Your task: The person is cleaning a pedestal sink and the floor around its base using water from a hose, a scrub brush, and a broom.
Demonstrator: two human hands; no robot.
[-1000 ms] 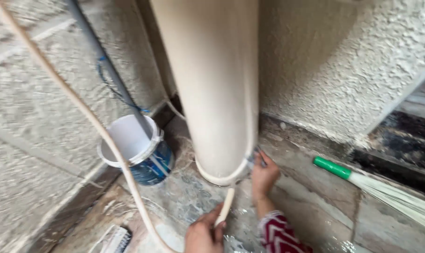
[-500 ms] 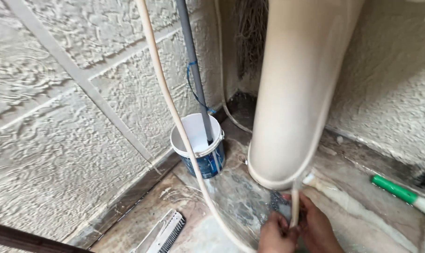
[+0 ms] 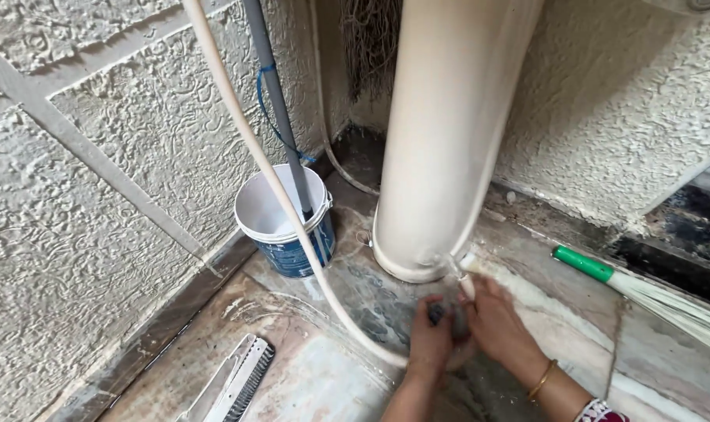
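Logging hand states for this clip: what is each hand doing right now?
Left hand: closed on a small dark object.
Right hand: fingers curled around the cream hose end.

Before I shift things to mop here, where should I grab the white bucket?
Grip the bucket by its open rim on the near right side, coming from above. A grey pipe stands inside it at the back, and the cream hose crosses its front.

A cream hose (image 3: pixel 245 141) is gripped by both hands (image 3: pixel 464 332) beside the wide pipe (image 3: pixel 441 133); a small dark object, possibly a nozzle (image 3: pixel 436 313), is pinched.
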